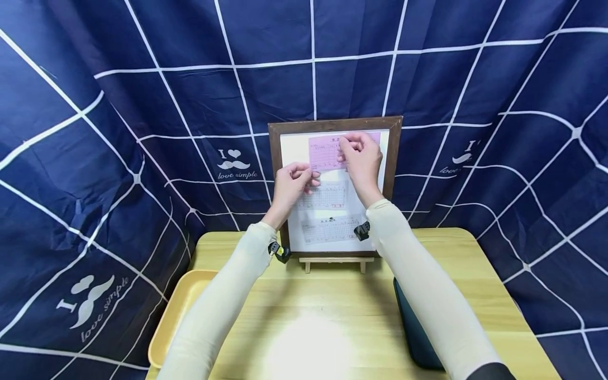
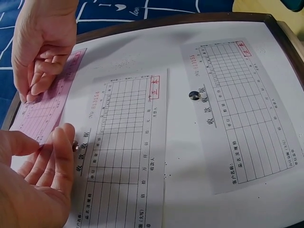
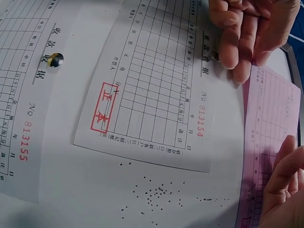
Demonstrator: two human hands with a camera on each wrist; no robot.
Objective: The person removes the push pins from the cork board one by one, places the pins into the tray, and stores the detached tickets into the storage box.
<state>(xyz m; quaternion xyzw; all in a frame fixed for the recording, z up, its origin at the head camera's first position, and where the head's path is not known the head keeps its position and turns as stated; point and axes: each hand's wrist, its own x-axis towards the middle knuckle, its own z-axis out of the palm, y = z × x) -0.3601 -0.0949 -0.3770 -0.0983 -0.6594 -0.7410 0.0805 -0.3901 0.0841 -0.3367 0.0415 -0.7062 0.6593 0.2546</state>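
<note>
A pink receipt slip (image 1: 325, 150) lies against the upper part of a framed white board (image 1: 292, 232). My left hand (image 1: 293, 184) pinches the slip near its lower left corner between thumb and fingers. Over the upper middle of the slip, my right hand (image 1: 362, 161) has thumb and fingertips brought together, a small dark thing at their tips, mostly hidden. Below the pink slip hangs a white receipt (image 2: 123, 128), with a small round pin (image 2: 76, 146) by its title. Lowest on the board is another white receipt (image 2: 247, 114), held by a shiny round pin (image 2: 194, 95).
The board stands upright on a small wooden easel (image 1: 334, 259) at the table's back. A yellow tray (image 1: 166, 327) is at the left, partly behind the left sleeve. A dark tray (image 1: 418, 338) lies beneath the right forearm. Blue gridded cloth (image 1: 275, 31) surrounds the wooden table (image 1: 256, 338).
</note>
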